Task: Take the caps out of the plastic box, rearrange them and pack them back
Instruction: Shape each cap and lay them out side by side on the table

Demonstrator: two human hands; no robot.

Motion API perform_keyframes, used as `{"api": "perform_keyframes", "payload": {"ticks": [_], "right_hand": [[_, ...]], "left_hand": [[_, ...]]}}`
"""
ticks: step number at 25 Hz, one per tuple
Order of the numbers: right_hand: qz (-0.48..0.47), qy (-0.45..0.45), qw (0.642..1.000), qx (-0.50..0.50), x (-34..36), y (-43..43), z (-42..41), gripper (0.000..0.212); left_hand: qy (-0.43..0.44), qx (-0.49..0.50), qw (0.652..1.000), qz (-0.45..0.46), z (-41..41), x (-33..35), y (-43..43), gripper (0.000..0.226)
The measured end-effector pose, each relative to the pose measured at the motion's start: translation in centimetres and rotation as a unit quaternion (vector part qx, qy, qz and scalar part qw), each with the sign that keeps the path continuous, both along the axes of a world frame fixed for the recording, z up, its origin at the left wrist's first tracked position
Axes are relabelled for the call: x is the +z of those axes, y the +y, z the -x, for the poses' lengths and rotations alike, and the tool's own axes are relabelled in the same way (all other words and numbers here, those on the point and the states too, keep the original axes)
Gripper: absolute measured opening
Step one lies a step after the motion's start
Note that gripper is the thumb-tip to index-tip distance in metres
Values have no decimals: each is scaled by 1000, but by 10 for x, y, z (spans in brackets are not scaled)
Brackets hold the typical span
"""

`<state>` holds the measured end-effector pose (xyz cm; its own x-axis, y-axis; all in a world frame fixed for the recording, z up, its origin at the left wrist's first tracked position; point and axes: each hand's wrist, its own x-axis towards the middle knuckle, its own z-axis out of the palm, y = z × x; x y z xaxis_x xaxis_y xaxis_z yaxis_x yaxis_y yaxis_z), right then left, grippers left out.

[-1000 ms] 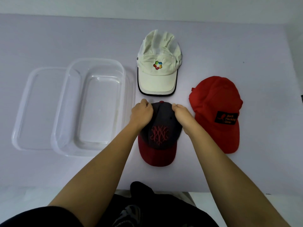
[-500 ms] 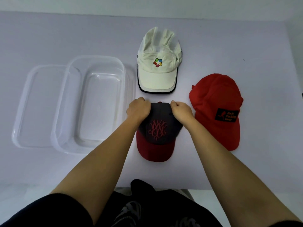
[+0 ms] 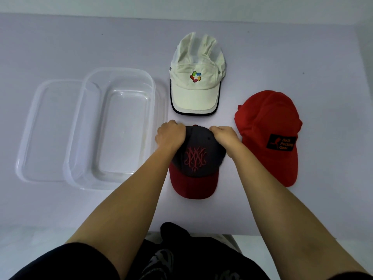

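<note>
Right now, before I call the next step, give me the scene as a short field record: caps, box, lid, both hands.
caps out of box: three, all on the table
dark cap: red brim toward the person, held at the crown
white cap: lies beyond the dark cap, untouched
red cap: right of the dark cap, untouched
plastic box: clear, nothing in it, left of the caps
lid: lies partly under the box's left side
left hand: grips the crown's left side
right hand: grips the crown's right side

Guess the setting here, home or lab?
Likely a staged recording bench, not a home: a bare pale table against a blank wall, holding only three caps, white, red, dark, and a clear box with its lid.
</note>
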<state>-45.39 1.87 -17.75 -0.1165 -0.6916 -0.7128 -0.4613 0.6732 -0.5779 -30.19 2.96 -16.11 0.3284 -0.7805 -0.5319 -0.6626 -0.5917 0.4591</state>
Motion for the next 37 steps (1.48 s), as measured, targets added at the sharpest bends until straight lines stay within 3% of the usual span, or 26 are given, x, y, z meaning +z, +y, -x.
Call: {"api": "perform_keyframes", "payload": {"ticks": [2,8,13,16,19,22,25,29,32,37], "right_hand": [[-5,4,999,-39,0,1,-1,21],[43,57,997,-38,-2,3,2,16],[92,25,995,-39,-4,4,12,32],[84,-19,996,-27,-7,4,8,25],[88,4,996,-29,2,3,5,26],[175,32,984,-1,24,19,10,30],[241,10,969,60,35,68,22,45],[163,-36,971,174,28,109,22,87],[183,-14,963,198,33,109,20,90],[293,72,939,162,46,120,66,82]], "left_hand": [[16,6,1000,5,-1,1,-2,19],[58,-8,998,22,-9,3,-4,21],[58,-20,995,77,-15,12,0,30],[52,-17,997,61,-14,13,4,26],[40,-14,996,76,-9,23,6,27],[41,-29,987,149,-14,48,16,36],[33,-54,985,163,-21,59,48,41],[45,-122,989,69,-13,42,86,63],[12,-134,988,73,-10,42,85,68],[-11,-155,968,195,19,67,89,62]]}}
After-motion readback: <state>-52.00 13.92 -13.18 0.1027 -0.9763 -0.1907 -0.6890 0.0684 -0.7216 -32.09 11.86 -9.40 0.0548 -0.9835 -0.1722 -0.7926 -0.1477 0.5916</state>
